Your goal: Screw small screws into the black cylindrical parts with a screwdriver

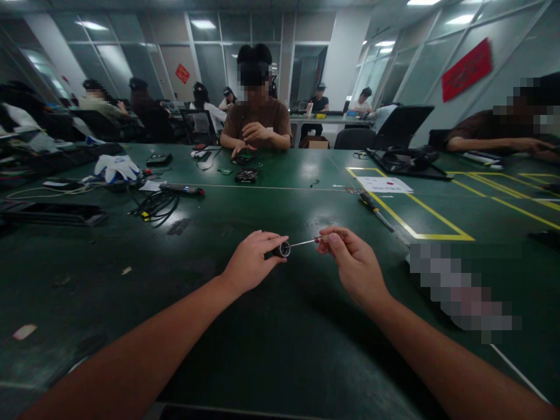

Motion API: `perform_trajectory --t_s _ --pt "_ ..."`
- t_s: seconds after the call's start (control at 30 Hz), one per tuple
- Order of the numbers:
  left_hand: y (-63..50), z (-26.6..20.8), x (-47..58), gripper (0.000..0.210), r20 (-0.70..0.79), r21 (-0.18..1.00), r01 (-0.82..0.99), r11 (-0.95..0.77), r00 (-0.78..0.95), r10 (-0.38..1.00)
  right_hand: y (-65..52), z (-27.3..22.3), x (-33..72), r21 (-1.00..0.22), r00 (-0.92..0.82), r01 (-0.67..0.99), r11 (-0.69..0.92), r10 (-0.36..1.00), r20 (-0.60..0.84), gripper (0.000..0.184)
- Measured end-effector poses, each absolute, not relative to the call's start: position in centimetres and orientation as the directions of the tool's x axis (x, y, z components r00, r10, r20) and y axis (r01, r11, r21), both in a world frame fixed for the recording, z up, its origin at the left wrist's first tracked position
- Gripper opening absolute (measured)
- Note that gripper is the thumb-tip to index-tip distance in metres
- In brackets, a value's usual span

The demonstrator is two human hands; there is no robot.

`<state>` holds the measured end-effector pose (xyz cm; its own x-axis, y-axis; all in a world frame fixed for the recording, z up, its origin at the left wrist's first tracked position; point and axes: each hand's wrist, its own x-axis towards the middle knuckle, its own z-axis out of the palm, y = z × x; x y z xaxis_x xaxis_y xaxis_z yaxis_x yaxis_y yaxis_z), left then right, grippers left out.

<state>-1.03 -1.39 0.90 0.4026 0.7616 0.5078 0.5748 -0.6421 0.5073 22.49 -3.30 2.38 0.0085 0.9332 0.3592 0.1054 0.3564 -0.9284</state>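
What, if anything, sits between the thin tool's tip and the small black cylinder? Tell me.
Nothing visible does. The left hand pinches the small black cylinder with its open end facing right. The right hand holds the thin tool, whose metal shaft runs straight to that opening over bare green table.

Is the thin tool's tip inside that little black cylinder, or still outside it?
Cannot tell. The thin tool in the right hand reaches the open end of the small black cylinder, held by the left hand.
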Motion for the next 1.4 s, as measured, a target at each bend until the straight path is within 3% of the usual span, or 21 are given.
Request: perform_trajectory --t_s 0.63,0.9,1.07,1.17,1.27,1.4 --pt "-1.16 0.39 -1.13 0.045 0.536 0.495 0.564 -0.660 0.400 0.744 -3.64 3.08 22.19 -0.908 0.023 0.178 0.380 0.920 0.390 0.024" --pt "-1.01 0.19 -1.22 0.046 0.523 0.499 0.565 -0.657 0.408 0.748 -4.07 3.07 21.93 -0.964 -0.077 -0.002 0.266 0.961 0.266 0.033" --pt "-1.08 0.24 -1.17 0.045 0.511 0.504 0.565 -0.653 0.415 0.753 -3.86 2.91 21.95 -0.960 0.013 0.075 0.271 0.962 0.273 0.044" --pt "-1.09 0.25 -1.19 0.046 0.505 0.506 0.566 -0.651 0.417 0.756 -3.70 2.74 22.02 -0.965 0.049 0.079 0.250 0.966 0.255 0.035" --pt "-1.06 0.23 -1.22 0.048 0.491 0.508 0.572 -0.643 0.421 0.763 -3.58 2.55 22.02 -0.963 0.083 -0.032 0.267 0.961 0.263 0.024" --pt "-1.06 0.24 -1.15 0.047 0.503 0.493 0.575 -0.653 0.424 0.753 -3.39 2.38 22.03 -0.956 0.052 -0.066 0.286 0.958 0.283 0.023"
